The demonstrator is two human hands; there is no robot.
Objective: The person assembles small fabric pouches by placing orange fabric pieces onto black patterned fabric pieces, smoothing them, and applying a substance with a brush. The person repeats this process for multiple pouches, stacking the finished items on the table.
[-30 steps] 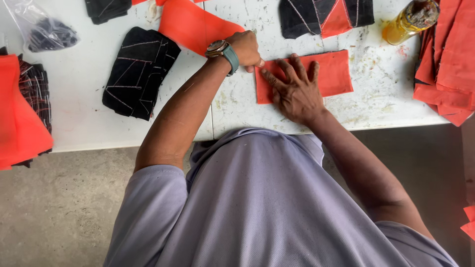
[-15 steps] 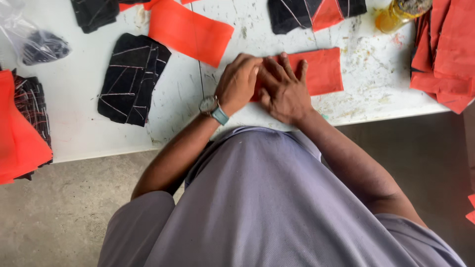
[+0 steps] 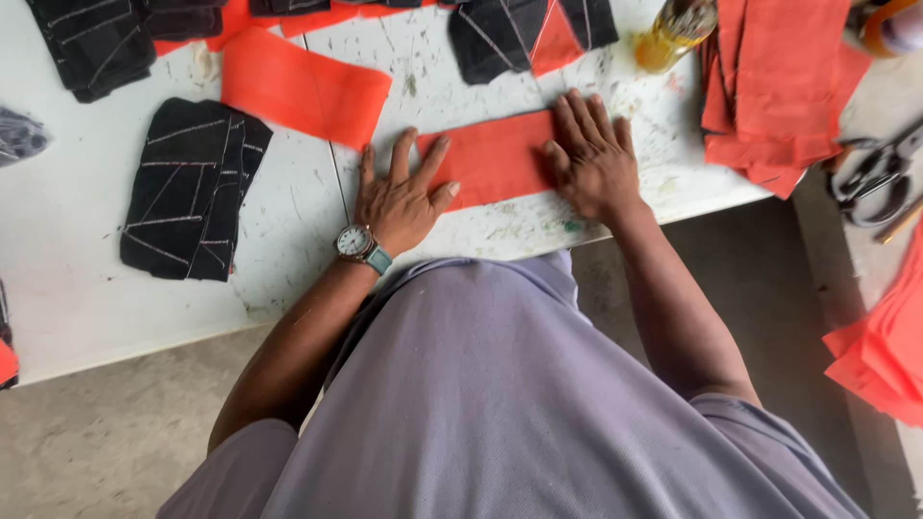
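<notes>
Two hands flat on one orange cloth strip (image 3: 495, 157) near the front edge of the white bench (image 3: 77, 288). Left hand (image 3: 402, 197) spread open on the strip's left end, fingers splayed, thumb on the cloth, clasping nothing; wristwatch (image 3: 358, 243) just behind it. Right hand (image 3: 591, 159) open too, palm down on the strip's right end, pressing, not gripping. Second orange strip (image 3: 303, 88) up and left of the pressed strip. Three black stitched stacks: one (image 3: 192, 187) far left of the strip, one (image 3: 91, 38) beyond that, one (image 3: 524, 34) just above. Orange pile (image 3: 779, 82) right of the strip, amber bottle (image 3: 673, 34) between. Scissors (image 3: 870, 168) further right. Scuffed, paint-flecked benchtop; grey concrete floor (image 3: 96, 442) below.
</notes>
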